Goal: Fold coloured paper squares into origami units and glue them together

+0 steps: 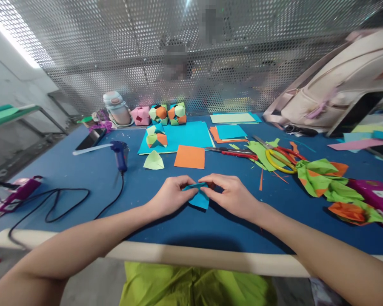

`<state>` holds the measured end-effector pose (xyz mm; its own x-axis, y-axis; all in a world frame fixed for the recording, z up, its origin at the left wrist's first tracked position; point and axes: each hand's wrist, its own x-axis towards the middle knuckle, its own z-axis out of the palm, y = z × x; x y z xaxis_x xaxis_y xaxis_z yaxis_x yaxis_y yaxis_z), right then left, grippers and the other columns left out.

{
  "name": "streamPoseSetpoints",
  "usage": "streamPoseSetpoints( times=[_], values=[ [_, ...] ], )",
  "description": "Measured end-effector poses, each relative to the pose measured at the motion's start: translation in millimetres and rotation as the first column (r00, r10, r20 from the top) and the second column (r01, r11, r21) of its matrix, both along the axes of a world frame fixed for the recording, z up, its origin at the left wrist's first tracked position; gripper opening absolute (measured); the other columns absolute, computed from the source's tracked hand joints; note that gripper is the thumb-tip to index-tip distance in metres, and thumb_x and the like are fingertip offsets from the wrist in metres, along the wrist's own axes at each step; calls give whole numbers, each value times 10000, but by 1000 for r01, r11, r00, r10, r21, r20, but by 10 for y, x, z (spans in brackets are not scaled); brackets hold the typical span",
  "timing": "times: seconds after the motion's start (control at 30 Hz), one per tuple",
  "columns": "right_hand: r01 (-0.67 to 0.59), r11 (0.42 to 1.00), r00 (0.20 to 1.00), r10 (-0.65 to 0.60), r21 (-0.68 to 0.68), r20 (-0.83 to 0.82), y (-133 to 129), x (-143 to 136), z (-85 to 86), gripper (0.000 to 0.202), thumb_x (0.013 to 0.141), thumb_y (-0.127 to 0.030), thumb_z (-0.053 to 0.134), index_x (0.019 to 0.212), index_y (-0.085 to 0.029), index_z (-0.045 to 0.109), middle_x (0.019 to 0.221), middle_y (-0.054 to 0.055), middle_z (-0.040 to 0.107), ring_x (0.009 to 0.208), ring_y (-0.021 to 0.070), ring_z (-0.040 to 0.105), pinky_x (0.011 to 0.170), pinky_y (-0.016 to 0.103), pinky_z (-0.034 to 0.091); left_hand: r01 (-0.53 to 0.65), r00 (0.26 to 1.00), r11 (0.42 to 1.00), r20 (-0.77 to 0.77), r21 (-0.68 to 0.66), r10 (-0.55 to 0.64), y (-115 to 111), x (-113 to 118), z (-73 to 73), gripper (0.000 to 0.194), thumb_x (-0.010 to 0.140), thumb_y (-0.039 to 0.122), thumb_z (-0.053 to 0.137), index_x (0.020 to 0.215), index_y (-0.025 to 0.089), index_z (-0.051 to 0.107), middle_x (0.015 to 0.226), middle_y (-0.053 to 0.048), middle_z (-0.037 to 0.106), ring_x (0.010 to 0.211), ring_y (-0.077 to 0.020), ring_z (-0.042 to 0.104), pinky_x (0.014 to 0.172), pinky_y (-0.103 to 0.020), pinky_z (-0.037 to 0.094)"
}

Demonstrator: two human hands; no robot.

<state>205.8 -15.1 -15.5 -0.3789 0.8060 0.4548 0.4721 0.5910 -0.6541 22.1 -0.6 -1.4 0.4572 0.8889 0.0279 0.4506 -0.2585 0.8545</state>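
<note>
Blue paper [200, 201], just below frame centre, is pinched firmly between thumb and fingers of both left hand [170, 194] and right hand [235, 194]. Orange paper [189, 157] lies flat above them, near frame centre.

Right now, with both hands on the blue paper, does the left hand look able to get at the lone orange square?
Probably yes: the orange square lies just beyond the left hand, with nothing seen between them. That hand would likely need to leave the blue paper to the right hand first.
</note>
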Motion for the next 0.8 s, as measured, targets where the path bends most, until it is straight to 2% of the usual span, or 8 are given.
streamPoseSetpoints(
  times=[0.1, 0.17, 0.27, 0.33, 0.43, 0.53, 0.63, 0.8],
  values=[
    [61, 991, 998, -64, -116, -25, 13, 11, 13, 227, 812, -318, 572, 990, -193, 639, 850, 43, 683, 711, 151, 615, 666, 265, 495, -58, 998, 998, 17, 13, 58, 24, -13, -5, 135, 734, 258, 562, 686, 147, 624, 645, 19, 603, 614, -107, 514, 568, -211, 380],
    [105, 977, 988, -124, -188, -92, 42, 41, 50, 252, 824, -359, 545, 992, -191, 630, 859, 52, 685, 728, 165, 631, 672, 289, 509, -125, 987, 992, 99, -22, 126, 84, -34, -4, 139, 728, 272, 574, 695, 143, 613, 652, 14, 601, 609, -106, 517, 568, -213, 389],
    [189, 934, 958, -243, -302, -152, 112, 98, 135, 261, 819, -372, 528, 964, -176, 623, 822, 56, 691, 672, 167, 645, 638, 305, 520, -234, 918, 963, 296, -131, 264, 243, -95, 22, 132, 711, 269, 593, 707, 137, 585, 652, 9, 611, 584, -101, 541, 555, -214, 415],
    [219, 902, 951, -283, -372, -124, 173, 121, 189, 257, 801, -360, 543, 947, -165, 624, 795, 56, 692, 636, 161, 643, 615, 300, 517, -257, 848, 943, 419, -210, 325, 375, -163, 80, 108, 689, 231, 610, 720, 138, 565, 644, 9, 621, 577, -104, 572, 563, -224, 452],
    [182, 884, 974, -222, -431, -44, 292, 101, 248, 265, 789, -345, 555, 958, -151, 622, 832, 70, 688, 659, 165, 647, 602, 291, 507, -321, 714, 922, 584, -217, 387, 566, -321, 242, 131, 654, 168, 632, 746, 134, 544, 664, 9, 626, 589, -114, 602, 625, -292, 527],
    [125, 903, 992, -114, -411, 51, 472, -18, 283, 256, 787, -304, 556, 980, -152, 626, 929, 84, 684, 736, 172, 649, 662, 301, 500, -401, 612, 914, 726, -58, 314, 713, -529, 428, 123, 645, 121, 634, 738, 118, 554, 679, 11, 609, 637, -110, 607, 718, -354, 552],
    [96, 947, 989, -56, -307, 136, 723, -270, 280, 234, 784, -251, 546, 978, -165, 644, 981, 81, 680, 803, 176, 634, 720, 306, 480, -458, 565, 888, 780, 28, 267, 808, -717, 535, 120, 644, 103, 627, 755, 106, 582, 699, 7, 607, 654, -114, 606, 730, -375, 555],
    [26, 969, 992, 6, -245, 127, 1148, -871, 135, 261, 757, -229, 552, 992, -144, 626, 982, 91, 669, 760, 163, 611, 697, 295, 465, -479, 531, 877, 789, -21, 309, 866, -829, 511, 76, 638, 88, 614, 709, 103, 588, 680, 12, 593, 636, -100, 585, 724, -359, 552]
  ],
)
